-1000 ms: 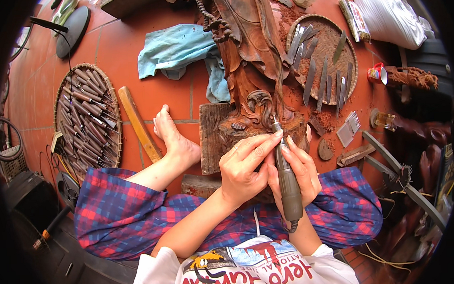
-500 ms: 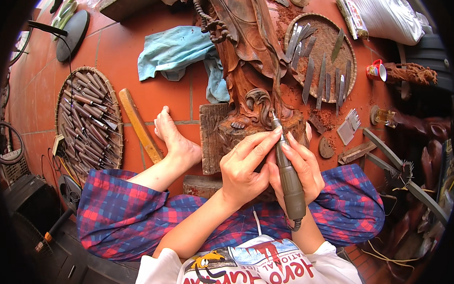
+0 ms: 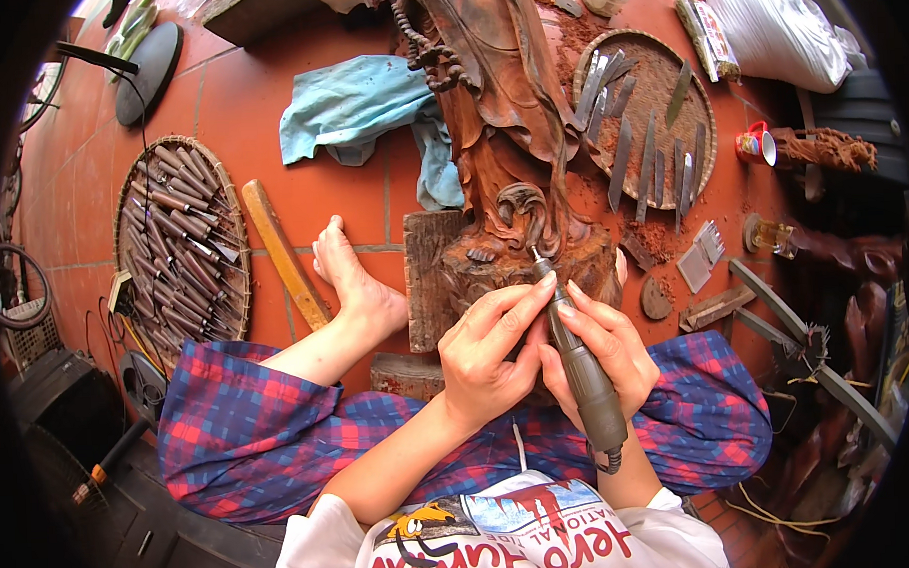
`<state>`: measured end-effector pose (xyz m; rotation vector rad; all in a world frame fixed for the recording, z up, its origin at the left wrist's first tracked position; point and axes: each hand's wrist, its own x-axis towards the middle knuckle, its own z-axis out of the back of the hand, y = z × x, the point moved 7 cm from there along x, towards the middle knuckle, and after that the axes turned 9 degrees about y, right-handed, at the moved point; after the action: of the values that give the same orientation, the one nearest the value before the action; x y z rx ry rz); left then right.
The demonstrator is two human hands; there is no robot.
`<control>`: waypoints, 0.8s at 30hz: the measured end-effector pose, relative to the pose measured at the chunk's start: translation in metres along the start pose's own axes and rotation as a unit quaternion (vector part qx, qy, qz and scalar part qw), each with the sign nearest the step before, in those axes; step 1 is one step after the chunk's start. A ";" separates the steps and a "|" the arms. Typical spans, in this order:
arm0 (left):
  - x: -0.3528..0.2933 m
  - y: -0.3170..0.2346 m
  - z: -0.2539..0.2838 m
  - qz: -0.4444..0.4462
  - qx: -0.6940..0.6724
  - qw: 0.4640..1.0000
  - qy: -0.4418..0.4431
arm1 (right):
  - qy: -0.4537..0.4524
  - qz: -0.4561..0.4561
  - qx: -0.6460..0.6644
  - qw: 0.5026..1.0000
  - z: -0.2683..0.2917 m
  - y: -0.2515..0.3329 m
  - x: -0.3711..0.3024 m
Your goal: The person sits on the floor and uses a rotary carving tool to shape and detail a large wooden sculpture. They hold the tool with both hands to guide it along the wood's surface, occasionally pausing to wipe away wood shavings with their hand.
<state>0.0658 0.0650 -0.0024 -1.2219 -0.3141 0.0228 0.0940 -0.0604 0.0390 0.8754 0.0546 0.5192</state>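
A dark green rotary carving tool (image 3: 590,384) slants across my lap, its metal tip touching or close to the base of a reddish-brown wood carving (image 3: 505,142). My right hand (image 3: 612,349) is closed round the tool's grip from the right. From the left, my left hand (image 3: 492,353) pinches the narrow front end of the tool with thumb and fingertips near the bit. The carving lies away from me with its scroll-shaped relief and rough base nearest. A worn wood block (image 3: 433,285) stands against the base's left side.
A round basket of wooden-handled chisels (image 3: 178,244) lies left, beside a wooden mallet or bar (image 3: 283,252). Light-blue cloth (image 3: 353,102) touches the carving. At right are a woven tray of flat blades (image 3: 649,117), a red mug (image 3: 755,144) and wood dust.
The tool's tip has shifted slightly left and toward me along the carving's base, and its rear end has swung a little right. Both hands keep their hold.
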 end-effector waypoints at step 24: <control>0.008 0.000 -0.003 0.004 -0.012 1.000 0.004 | -0.001 -0.016 0.009 1.000 0.007 -0.001 0.013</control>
<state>0.0742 0.0637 -0.0019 -1.2464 -0.3035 0.0213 0.1074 -0.0598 0.0444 0.8914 0.0713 0.4884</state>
